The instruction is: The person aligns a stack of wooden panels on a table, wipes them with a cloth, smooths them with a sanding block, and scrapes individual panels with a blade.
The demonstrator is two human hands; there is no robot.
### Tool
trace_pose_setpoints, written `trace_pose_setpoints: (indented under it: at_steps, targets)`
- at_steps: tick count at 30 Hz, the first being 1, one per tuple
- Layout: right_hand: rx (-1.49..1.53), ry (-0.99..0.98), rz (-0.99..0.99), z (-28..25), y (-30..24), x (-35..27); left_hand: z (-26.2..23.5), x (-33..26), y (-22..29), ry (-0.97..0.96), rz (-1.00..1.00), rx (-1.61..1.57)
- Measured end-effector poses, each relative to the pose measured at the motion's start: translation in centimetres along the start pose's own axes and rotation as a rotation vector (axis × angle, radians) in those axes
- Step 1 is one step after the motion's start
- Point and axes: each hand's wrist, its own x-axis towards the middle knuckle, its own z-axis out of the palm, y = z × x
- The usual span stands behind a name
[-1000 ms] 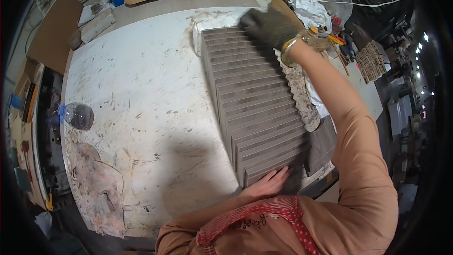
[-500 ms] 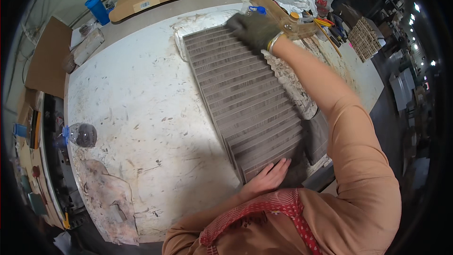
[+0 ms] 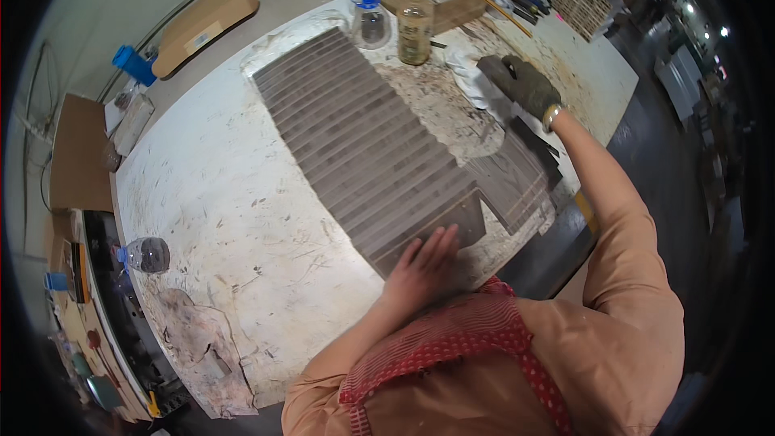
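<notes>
A long panel of grey-brown wood-grain strips lies slantwise on the white worktable. My bare left hand rests at its near end, fingers stretched out over a plain brown piece. To the right of the panel, my right hand wears a dark glove and reaches over a crumpled white cloth. Its fingers are curled; whether they grip the cloth is hidden. Below the glove lie more wood-grain pieces and a dark strip.
Beyond the panel stand a blue-capped clear jug and an orange-capped bottle. A wooden box of odds and ends sits behind them. At the left edge lies a blue-capped bottle; a cardboard tray is at the back.
My gloved right hand has left the panel's far end and moved right and nearer, to the white cloth. My left hand stays at the near end. The whole view has shifted.
</notes>
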Motion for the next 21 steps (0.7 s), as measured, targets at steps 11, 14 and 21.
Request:
trace_pose_setpoints:
  at_steps: [11, 14, 21]
  targets:
    - [0.180, 0.381, -0.542, 7.0, 4.0, 13.7, -0.4, 0.9, 0.3, -0.038, -0.057, 0.097]
    - [-0.449, 0.515, -0.684, 4.5, 6.1, 11.1, -0.6, 0.7, 0.7, -0.076, -0.091, 0.132]
    - [-0.176, -0.011, -0.365, 8.5, 10.4, 10.3, -1.0, 1.3, 1.3, -0.143, -0.134, 0.118]
